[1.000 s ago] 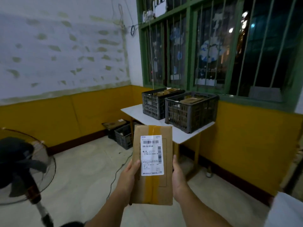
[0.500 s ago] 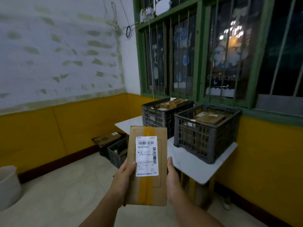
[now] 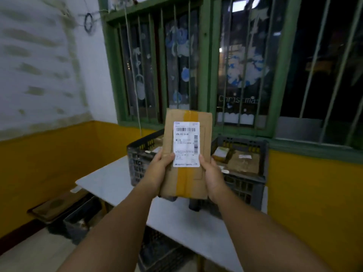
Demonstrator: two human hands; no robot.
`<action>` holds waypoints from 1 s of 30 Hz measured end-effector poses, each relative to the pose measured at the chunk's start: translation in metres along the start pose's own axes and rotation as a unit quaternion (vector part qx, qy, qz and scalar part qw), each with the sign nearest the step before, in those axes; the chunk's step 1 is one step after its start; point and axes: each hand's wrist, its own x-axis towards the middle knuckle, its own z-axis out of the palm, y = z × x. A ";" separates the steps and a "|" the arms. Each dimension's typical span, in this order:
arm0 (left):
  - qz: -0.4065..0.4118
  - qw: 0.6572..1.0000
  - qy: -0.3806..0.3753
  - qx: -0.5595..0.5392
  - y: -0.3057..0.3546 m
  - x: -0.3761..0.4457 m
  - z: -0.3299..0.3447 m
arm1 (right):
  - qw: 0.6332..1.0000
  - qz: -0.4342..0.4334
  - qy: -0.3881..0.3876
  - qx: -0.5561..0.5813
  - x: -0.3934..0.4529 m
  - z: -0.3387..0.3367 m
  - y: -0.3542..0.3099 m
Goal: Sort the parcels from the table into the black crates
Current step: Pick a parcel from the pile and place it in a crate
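Observation:
A flat brown cardboard parcel (image 3: 204,138) with a white shipping label and a yellow tape stripe is held upright in front of me. My left hand (image 3: 159,167) grips its left edge, thumb on the front. My right hand (image 3: 213,174) grips its right edge the same way. Behind the parcel two black crates stand side by side on a white table (image 3: 110,183). The left crate (image 3: 139,160) is mostly hidden by the parcel. The right crate (image 3: 253,185) holds several brown parcels (image 3: 243,161).
A green barred window fills the wall behind the crates. On the floor at the left, under the table's edge, sits another dark crate (image 3: 78,222) with a flat brown box (image 3: 57,207) beside it. More dark crates are under the table (image 3: 161,250).
I have walked closer to the table; the crates now loom right behind the parcel. Both hands keep the same grip, and the parcel has risen in the view.

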 end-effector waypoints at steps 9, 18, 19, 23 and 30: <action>0.002 0.995 -0.103 0.007 -0.013 0.197 0.073 | 0.984 -0.097 0.143 -0.054 0.160 -0.063 -0.031; -0.078 0.979 -0.185 0.036 -0.050 0.315 0.116 | 0.963 -0.046 0.214 -0.155 0.268 -0.115 -0.019; -0.095 0.976 -0.191 0.042 -0.055 0.325 0.119 | 0.960 -0.039 0.218 -0.171 0.276 -0.120 -0.016; -0.176 0.956 -0.216 0.085 -0.065 0.340 0.121 | 0.931 0.062 0.237 -0.270 0.292 -0.131 -0.007; -0.167 0.905 -0.218 0.324 -0.095 0.349 0.125 | 0.804 0.148 0.242 -0.523 0.296 -0.120 0.010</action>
